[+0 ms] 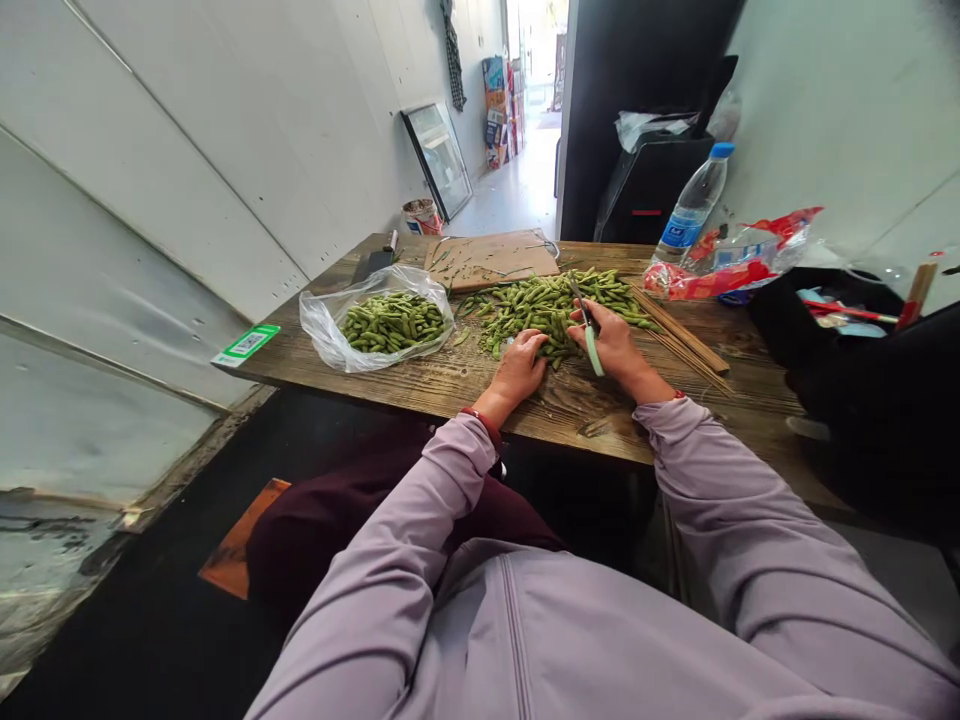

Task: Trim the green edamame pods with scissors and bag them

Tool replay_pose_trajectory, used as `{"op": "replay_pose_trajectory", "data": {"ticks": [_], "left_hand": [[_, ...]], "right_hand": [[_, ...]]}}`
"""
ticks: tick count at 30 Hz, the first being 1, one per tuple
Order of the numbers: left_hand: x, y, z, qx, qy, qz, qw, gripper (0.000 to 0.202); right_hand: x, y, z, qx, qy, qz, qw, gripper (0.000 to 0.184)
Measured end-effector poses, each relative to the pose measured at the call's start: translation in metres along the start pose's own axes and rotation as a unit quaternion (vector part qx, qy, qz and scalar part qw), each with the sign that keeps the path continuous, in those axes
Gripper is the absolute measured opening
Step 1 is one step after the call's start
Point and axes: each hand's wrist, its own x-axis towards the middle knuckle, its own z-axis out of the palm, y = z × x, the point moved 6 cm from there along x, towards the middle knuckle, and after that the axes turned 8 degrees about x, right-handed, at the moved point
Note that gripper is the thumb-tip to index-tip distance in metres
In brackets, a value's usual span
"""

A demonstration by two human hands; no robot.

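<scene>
A loose heap of green bean pods (540, 300) lies on the wooden table (450, 385) in front of me. My right hand (616, 345) is closed round the pale green handle of a pair of scissors (587, 325), blades pointing away into the heap. My left hand (520, 365) rests at the near edge of the heap with its fingers curled onto some pods. To the left, an open clear plastic bag (330, 325) holds more pods (391, 320).
A wooden cutting board (491, 258) lies behind the heap. Long wooden sticks (686, 335) lie right of it, beside a water bottle (694, 205) and a red-and-clear snack bag (739, 260). A dark bag (877, 390) crowds the table's right end. A white wall runs along the left.
</scene>
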Motion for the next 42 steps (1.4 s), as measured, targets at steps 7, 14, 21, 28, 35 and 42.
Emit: {"op": "replay_pose_trajectory", "data": {"ticks": [7, 14, 21, 28, 35, 42], "left_hand": [[0.01, -0.018, -0.013, -0.023, 0.071, -0.12, 0.99, 0.018], [0.058, -0.012, -0.013, 0.035, -0.007, -0.091, 0.995, 0.014], [0.073, 0.008, -0.002, 0.135, -0.128, 0.022, 0.982, 0.018], [0.078, -0.017, -0.004, -0.082, -0.071, 0.003, 0.994, 0.015], [0.074, -0.007, -0.008, -0.045, -0.072, 0.018, 0.996, 0.021], [0.065, 0.007, -0.004, 0.016, -0.104, 0.098, 0.99, 0.016]], "right_hand": [[0.003, 0.003, -0.027, -0.001, 0.116, 0.05, 0.992, 0.045], [0.0, -0.003, -0.028, 0.007, 0.113, 0.069, 0.991, 0.047], [-0.004, -0.008, -0.029, 0.002, 0.105, 0.099, 0.99, 0.044], [-0.005, -0.013, -0.03, -0.019, 0.107, 0.141, 0.984, 0.041], [-0.005, -0.019, -0.027, -0.028, 0.096, 0.135, 0.986, 0.039], [-0.006, -0.017, -0.019, -0.042, 0.07, 0.088, 0.993, 0.043]]}}
